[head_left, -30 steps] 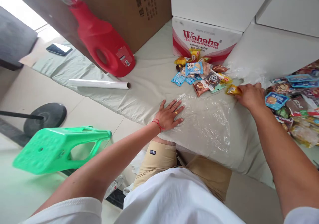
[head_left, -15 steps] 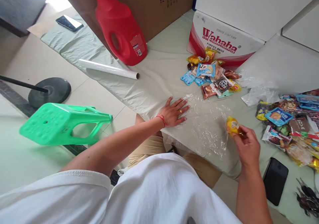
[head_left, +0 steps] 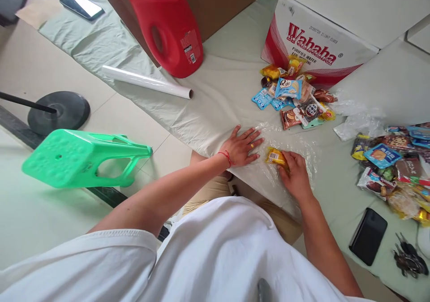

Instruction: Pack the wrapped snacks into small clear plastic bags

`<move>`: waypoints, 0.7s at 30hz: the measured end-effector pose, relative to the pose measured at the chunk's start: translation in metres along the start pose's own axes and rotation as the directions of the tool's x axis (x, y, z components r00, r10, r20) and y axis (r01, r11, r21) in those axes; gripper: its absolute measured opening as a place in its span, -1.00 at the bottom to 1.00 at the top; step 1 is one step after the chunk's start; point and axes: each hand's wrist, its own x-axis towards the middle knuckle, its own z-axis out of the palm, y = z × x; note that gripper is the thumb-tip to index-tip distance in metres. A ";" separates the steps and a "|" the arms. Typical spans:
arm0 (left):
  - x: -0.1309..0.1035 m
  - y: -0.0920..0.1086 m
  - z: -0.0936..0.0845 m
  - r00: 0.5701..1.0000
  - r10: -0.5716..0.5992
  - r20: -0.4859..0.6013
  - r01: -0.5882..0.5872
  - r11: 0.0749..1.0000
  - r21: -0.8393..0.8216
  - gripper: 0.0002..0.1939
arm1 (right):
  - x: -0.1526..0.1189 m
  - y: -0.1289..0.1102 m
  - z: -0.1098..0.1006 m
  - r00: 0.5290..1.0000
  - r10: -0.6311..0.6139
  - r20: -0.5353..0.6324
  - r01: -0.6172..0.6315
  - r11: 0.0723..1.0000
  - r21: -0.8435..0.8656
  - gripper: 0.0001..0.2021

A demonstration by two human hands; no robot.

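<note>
My left hand lies flat with its fingers spread on the cloth-covered table, at the left edge of a clear plastic sheet. Just right of it, my right hand grips a yellow-wrapped snack between thumb and fingers, over the sheet. Beyond both hands is a pile of wrapped snacks, in front of a white and red carton. A larger heap of packaged snacks lies at the right.
A red jug and a white film roll are at the upper left. A black phone and keys lie at the lower right, another phone at the far left. A green stool is beside the table.
My right hand has moved left with the yellow snack, from the sheet's right side to near my left hand. My left hand stays flat on the table. The view has shifted slightly.
</note>
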 end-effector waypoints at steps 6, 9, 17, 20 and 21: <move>0.000 0.001 -0.001 1.000 -0.008 0.017 0.008 1.000 0.015 -0.33 | -0.034 -0.031 -0.018 0.985 0.035 -0.169 -0.039 0.999 -0.022 -0.43; -0.001 0.000 0.000 1.000 -0.011 0.009 0.011 1.000 0.016 -0.33 | -0.057 -0.052 -0.020 0.995 -0.027 -0.099 0.027 1.000 0.002 -0.44; -0.003 -0.005 0.004 1.000 -0.010 -0.019 0.010 1.000 0.018 -0.32 | -0.093 -0.059 0.004 0.997 -0.051 -0.060 0.040 0.985 -0.166 -0.38; -0.004 -0.005 0.004 0.999 -0.018 -0.028 0.019 1.000 0.022 -0.33 | -0.095 -0.050 -0.005 0.992 -0.049 -0.115 0.029 0.985 -0.169 -0.62; -0.004 -0.005 0.003 0.999 -0.022 -0.028 0.023 0.999 0.022 -0.34 | -0.093 -0.047 -0.010 0.992 -0.049 -0.119 0.031 0.988 -0.149 -0.68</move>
